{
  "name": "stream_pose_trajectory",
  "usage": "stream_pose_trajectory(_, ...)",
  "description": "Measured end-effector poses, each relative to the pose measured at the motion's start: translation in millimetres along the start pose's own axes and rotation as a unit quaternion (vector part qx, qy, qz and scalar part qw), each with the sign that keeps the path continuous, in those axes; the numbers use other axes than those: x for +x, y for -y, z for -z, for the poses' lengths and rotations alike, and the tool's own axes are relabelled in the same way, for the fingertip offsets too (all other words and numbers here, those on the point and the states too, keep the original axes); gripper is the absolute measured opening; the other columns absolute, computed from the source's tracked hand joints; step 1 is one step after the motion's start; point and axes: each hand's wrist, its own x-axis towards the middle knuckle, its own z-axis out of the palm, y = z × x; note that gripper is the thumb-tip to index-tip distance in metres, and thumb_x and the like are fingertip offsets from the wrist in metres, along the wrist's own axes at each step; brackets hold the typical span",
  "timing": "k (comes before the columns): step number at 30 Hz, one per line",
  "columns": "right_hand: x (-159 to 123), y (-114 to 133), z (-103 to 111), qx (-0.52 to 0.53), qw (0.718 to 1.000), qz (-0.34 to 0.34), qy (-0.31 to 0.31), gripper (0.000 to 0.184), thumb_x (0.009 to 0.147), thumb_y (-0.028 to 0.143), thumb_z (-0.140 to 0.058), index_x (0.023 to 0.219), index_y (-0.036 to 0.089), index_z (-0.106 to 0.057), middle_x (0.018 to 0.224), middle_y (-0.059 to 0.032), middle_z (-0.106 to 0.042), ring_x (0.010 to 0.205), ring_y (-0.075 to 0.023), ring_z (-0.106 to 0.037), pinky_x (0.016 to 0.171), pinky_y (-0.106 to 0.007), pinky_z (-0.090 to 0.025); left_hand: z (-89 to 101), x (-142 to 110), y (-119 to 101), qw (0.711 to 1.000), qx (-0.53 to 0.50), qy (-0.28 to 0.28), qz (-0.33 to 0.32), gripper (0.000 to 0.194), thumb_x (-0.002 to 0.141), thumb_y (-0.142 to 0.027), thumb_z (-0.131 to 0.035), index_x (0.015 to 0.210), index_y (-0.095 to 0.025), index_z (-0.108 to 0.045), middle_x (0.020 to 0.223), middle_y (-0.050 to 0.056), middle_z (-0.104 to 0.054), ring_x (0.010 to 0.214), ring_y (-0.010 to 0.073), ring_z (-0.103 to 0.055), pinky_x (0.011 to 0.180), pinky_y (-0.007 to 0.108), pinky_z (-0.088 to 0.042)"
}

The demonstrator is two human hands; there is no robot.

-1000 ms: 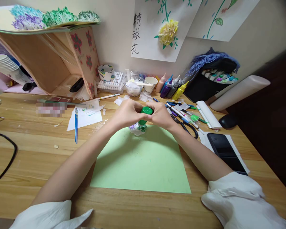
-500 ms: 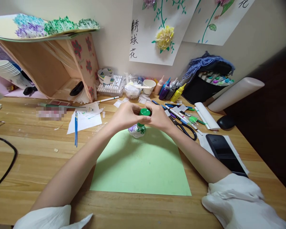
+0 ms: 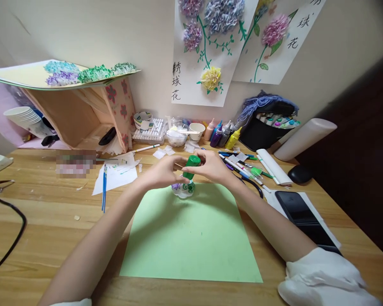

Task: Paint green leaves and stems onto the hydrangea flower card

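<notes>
A green paint bottle (image 3: 189, 173) hangs upside down and slightly tilted, its nozzle pointing at a small white flower-shaped palette (image 3: 182, 193). Purple and green paint shows in the palette's wells. My right hand (image 3: 212, 165) is wrapped around the bottle, thumb across its front. At the bottle's left side is my left hand (image 3: 162, 171), thumb and fingers apart in a loose curve; whether its fingertips touch the bottle, I cannot tell. The palette stands at the far edge of a light green sheet of paper (image 3: 191, 246).
Blue brushes (image 3: 104, 187) lie on white paper at left. Black scissors (image 3: 257, 185), pens and a phone (image 3: 301, 212) are at right. Behind stand paint bottles (image 3: 216, 137), a paper cup (image 3: 197, 131) and a marker tray (image 3: 150, 131). A peach-coloured box (image 3: 123, 110) stands back left.
The view has tipped upward, showing more wall. The bottle now tilts more, showing its green side. My left thumb has slipped from the bottle's front down toward its nozzle end.
</notes>
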Motion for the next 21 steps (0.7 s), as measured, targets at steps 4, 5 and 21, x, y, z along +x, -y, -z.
stream_pose_trajectory(4, -2.4, 2.6, -1.1, -0.001, 1.0, 0.006, -0.029, 0.042, 0.064, 0.053, -0.07, 0.065, 0.018, -0.047, 0.062, 0.0047, -0.042, 0.058, -0.0098, -0.037, 0.051, -0.024, -0.025, -15.0, 5.0, 6.7, 0.995, 0.024, -0.093, -0.004, 0.036, 0.063, -0.027, -0.074, 0.094, -0.012, -0.066, 0.096, 0.012, -0.071, 0.09, 0.0266, -0.067, 0.081, 0.038, -0.054)
stream_pose_trajectory(5, -3.4, 4.3, -0.8, 0.001, 0.999, 0.006, -0.032, 0.042, 0.063, 0.053, -0.07, 0.065, 0.018, -0.047, 0.061, 0.005, -0.041, 0.058, -0.0096, -0.037, 0.051, -0.024, -0.025, -16.9, 4.9, 7.7, 0.994, 0.018, -0.106, -0.006, 0.033, 0.064, -0.029, -0.073, 0.092, -0.011, -0.067, 0.093, 0.012, -0.071, 0.087, 0.0258, -0.068, 0.079, 0.037, -0.054)
stream_pose_trajectory(21, -11.9, 4.7, 6.3, 0.131, 0.99, 0.002, 0.057, 0.029, 0.068, 0.034, -0.073, 0.089, 0.016, -0.065, 0.089, -0.0039, -0.068, 0.085, -0.0186, -0.065, 0.079, -0.032, -0.051, -24.0, -1.5, 30.4, 0.989, -0.03, -0.1, -0.104, 0.038, 0.077, -0.039, -0.065, 0.109, -0.018, -0.065, 0.107, 0.008, -0.067, 0.101, 0.0218, -0.06, 0.091, 0.032, -0.046)
